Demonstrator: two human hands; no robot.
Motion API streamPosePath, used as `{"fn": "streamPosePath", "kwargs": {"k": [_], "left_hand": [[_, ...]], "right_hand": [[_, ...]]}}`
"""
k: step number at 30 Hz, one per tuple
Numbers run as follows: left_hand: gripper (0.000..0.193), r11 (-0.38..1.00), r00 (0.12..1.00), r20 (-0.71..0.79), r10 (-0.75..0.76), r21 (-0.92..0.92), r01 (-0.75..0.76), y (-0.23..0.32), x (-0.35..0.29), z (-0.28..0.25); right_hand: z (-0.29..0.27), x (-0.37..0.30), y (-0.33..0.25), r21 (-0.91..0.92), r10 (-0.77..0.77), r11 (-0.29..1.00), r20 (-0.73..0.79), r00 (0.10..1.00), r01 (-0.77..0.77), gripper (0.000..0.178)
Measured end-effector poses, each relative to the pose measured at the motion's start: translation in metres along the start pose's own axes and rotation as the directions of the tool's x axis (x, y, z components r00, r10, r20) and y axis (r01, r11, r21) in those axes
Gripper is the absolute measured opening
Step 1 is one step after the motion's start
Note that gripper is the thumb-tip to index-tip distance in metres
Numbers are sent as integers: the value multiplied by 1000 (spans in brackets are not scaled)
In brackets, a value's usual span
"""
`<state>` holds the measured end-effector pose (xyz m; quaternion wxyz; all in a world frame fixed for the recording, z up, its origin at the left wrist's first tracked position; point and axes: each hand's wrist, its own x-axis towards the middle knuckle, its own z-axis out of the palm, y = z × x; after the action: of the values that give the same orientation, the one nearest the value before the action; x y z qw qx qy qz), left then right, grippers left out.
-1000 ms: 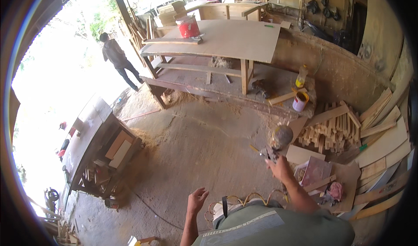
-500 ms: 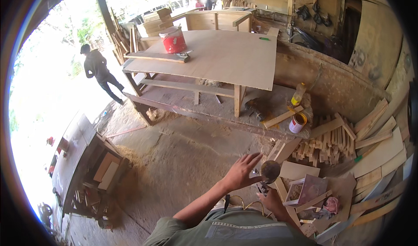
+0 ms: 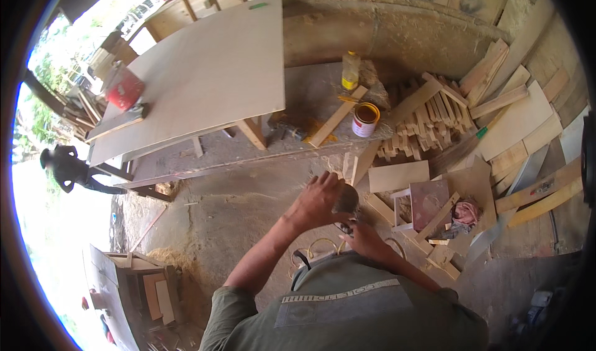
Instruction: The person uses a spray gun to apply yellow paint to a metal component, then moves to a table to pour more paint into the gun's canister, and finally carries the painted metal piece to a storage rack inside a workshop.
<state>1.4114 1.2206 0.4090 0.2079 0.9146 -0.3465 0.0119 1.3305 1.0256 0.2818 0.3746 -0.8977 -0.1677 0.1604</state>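
In front of my chest I hold what looks like a spray gun (image 3: pixel 346 203) with a round, dark, stained cup. My left hand (image 3: pixel 318 201) is closed with its fingers bent over the cup's left side, and they hide part of it. Below the cup, my right hand (image 3: pixel 365 239) grips the gun's body, which is mostly hidden. A yellow coiled hose (image 3: pixel 324 244) loops beside my waist, under my forearms.
Ahead stands a workbench with a plywood sheet (image 3: pixel 211 72), bearing a red bucket (image 3: pixel 124 89). An open paint can (image 3: pixel 365 120) and a yellow-labelled bottle (image 3: pixel 350 72) stand at its right. Wood offcuts (image 3: pixel 428 124) and a pink rag (image 3: pixel 466 213) lie rightward. A person (image 3: pixel 68 168) stands left.
My view has turned right and down, so the bench sits further left. My left hand's stretched fingers have bent onto the cup. My right hand keeps its grip.
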Motion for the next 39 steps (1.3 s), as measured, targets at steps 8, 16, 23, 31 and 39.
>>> {"fn": "streamPosePath", "kwargs": {"k": [8,16,23,31,39], "left_hand": [[64,988,971,-216,-103,-133,75,-34,124,33],[71,854,793,-346,-502,-50,519,-213,161,171],[79,696,699,-87,-710,67,715,-284,211,241],[108,740,740,-17,-672,8,672,-263,238,236],[116,831,803,-318,-505,-430,353,-210,272,290]], "right_hand": [[-84,64,69,57,2,998,-44,999,0,41],[-146,83,128,140,178,975,-35,983,-172,41],[-184,78,150,105,305,950,-93,948,-296,42],[-188,80,186,206,296,943,-172,940,-260,44],[-210,96,179,136,358,930,-124,926,-341,42]]}}
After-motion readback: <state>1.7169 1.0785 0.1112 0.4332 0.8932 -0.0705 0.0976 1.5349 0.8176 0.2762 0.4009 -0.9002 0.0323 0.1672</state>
